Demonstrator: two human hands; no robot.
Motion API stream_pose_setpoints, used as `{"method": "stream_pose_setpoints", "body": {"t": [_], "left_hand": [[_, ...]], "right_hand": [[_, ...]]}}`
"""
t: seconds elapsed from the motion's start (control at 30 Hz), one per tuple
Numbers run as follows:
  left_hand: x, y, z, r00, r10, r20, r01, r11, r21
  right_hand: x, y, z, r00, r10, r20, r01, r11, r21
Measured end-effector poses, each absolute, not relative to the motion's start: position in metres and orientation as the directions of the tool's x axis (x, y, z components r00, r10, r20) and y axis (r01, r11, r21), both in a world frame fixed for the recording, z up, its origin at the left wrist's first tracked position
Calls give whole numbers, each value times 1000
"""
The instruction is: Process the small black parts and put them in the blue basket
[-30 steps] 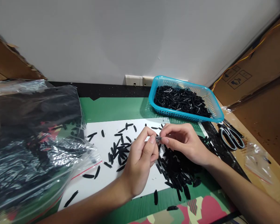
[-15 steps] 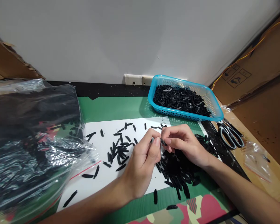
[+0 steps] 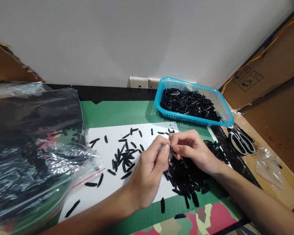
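Note:
My left hand point(image 3: 148, 169) and my right hand point(image 3: 193, 150) meet fingertip to fingertip above a white sheet point(image 3: 107, 189), both pinching one small black plastic piece point(image 3: 171, 149) between thumb and forefinger. Right under my right hand lies a heap of black pieces point(image 3: 186, 178). More black pieces point(image 3: 124, 156) are scattered over the sheet to the left of my left hand.
A blue basket point(image 3: 224, 112) full of black pieces stands at the back right. Scissors point(image 3: 242, 140) lie to its right, beside a small clear bag point(image 3: 269, 164). A big clear bag point(image 3: 31, 147) of black pieces fills the left side. Cardboard boxes rise at far right.
Both hands have dropped slightly toward the table and drawn closer together, still holding the small piece. The view has shifted a little.

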State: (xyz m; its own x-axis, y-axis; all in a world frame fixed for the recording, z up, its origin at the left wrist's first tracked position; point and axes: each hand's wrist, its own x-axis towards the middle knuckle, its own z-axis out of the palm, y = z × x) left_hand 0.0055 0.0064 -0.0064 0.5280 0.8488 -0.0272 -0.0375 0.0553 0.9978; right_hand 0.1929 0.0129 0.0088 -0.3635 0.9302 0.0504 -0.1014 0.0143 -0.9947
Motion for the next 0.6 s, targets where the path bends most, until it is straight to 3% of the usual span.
{"method": "stream_pose_setpoints", "body": {"t": [0.23,0.4,0.47,0.6], "left_hand": [[8,8,-7,505,860,-72,-95,139,986],[9,12,-2,524,841,-134,-180,263,948],[8,13,-1,524,837,-156,-228,315,921],[8,14,-2,567,805,-173,-280,386,879]], "right_hand": [[193,10,15,-327,944,52,84,83,-993],[209,15,18,-318,931,177,178,242,-954],[216,17,20,-338,913,227,270,325,-906],[215,16,23,-381,865,325,532,493,-689]]}}
